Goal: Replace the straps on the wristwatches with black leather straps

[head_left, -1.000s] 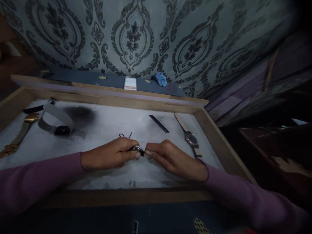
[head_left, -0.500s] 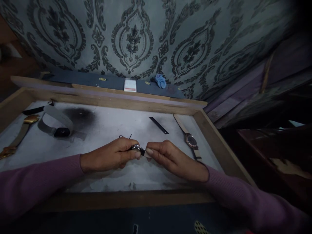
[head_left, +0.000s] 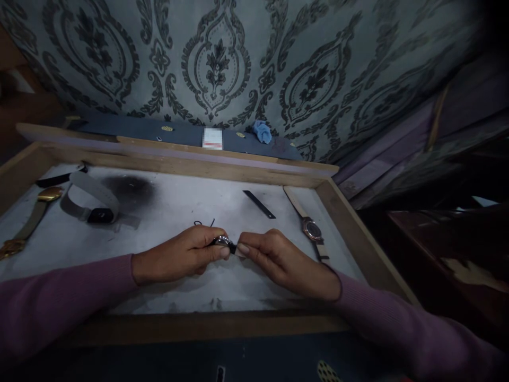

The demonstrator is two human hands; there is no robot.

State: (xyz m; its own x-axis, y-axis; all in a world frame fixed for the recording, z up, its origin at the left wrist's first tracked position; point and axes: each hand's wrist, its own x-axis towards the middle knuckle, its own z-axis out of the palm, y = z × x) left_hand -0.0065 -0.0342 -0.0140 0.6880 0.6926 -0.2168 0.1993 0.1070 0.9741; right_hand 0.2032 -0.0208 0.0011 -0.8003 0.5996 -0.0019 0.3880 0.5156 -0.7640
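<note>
The held watch [head_left: 222, 241] is silver and black, the 2 sleeves [head_left: 83, 281] mauve, the wall [head_left: 217, 58] dark-damasked grey.

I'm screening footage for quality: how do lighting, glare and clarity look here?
Head view: dim overall, near-black in the upper right corner; head view: small bright glints on the watch in the left hand; head view: a dark patch on the tray floor, stain or shadow unclear; head view: blocky pixelation over the small white item.

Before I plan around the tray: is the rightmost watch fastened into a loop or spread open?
Spread open: on the rightmost watch, the strap runs out in opposite directions from the case.
</note>
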